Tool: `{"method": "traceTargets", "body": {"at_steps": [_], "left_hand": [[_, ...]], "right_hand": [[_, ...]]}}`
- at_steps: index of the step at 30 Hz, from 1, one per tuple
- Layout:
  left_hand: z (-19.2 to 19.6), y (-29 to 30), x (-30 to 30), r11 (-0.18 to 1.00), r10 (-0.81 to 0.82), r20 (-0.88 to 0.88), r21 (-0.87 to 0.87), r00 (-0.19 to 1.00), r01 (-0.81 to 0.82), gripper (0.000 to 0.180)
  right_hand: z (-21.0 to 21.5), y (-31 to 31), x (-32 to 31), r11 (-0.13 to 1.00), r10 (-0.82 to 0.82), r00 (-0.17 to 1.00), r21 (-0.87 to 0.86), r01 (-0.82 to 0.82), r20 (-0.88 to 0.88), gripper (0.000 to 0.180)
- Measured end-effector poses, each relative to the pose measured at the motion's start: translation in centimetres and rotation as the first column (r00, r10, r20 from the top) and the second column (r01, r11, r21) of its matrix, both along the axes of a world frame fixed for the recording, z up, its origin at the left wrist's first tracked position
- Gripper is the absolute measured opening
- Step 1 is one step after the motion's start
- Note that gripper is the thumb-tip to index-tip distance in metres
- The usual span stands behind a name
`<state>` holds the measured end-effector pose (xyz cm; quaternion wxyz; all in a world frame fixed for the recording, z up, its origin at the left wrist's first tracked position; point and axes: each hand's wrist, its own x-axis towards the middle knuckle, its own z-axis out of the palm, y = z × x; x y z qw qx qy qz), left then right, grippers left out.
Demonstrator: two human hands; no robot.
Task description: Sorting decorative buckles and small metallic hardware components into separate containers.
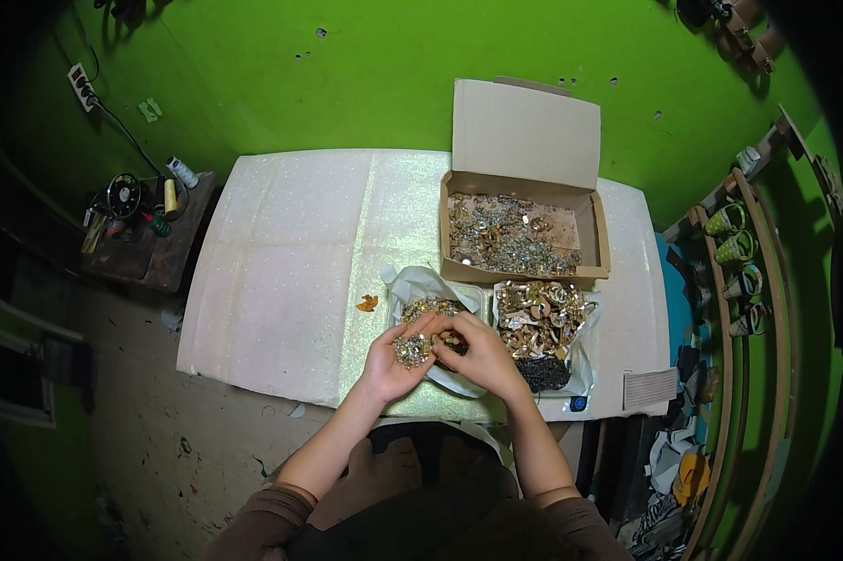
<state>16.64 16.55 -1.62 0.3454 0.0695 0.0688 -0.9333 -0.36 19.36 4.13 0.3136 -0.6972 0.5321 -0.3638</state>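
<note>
Nearest the camera, brown sleeves (272,514) are being worn above two bare forearms (333,444). Beyond them, a pale, glittering tabletop (281,243) is being occupied on its right half by an open cardboard box (524,273), in which loose silvery and golden pieces (506,234) are being contained. Before the box, two plastic-lined trays are standing side by side: the right tray (585,363) is being filled by gold and brown ornaments (541,318), with black ones (543,374) at its near end; the left tray (478,297) is being partly hidden by the hands.

Over the left tray, a roundish heap (411,352) of tiny pieces is being held in the upturned palm of the left hand (385,368), glinting silver-grey with yellowish flecks. The left fingers are being extended close together. The right hand (482,359) is being held with bent thumb and fingertips at the heap's right edge; whether a piece is being clamped between them cannot be told. Left of the trays, an orange-brown ornament (367,304) is lying alone.
</note>
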Motion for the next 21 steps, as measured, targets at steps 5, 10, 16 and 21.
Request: {"method": "traceTargets", "body": {"at_steps": [5, 10, 16, 21], "left_hand": [[1.4, -0.4, -0.3, 0.989, 0.07, 0.178, 0.115, 0.982, -0.091, 0.044], [1.2, -0.5, -0.2, 0.989, 0.085, 0.16, 0.107, 0.984, -0.103, 0.044], [-0.2, -0.5, -0.1, 0.999, -0.004, -0.003, -0.039, 1.0, 0.004, 0.047], [1.4, -0.3, -0.7, 1.0, 0.019, 0.224, 0.003, 0.975, -0.02, 0.048]], "right_hand": [[0.4, 0.2, -1.7, 0.987, -0.112, 0.993, 0.11, 0.115, -0.039, 0.025], [0.7, 0.3, -1.5, 0.989, -0.108, 0.993, 0.098, 0.114, -0.056, 0.025], [-0.9, 0.5, 0.0, 1.0, -0.007, 0.995, -0.005, 0.006, -0.103, 0.021], [-0.8, 0.6, 0.6, 0.998, -0.038, 0.971, -0.064, 0.023, -0.234, 0.022]]}}
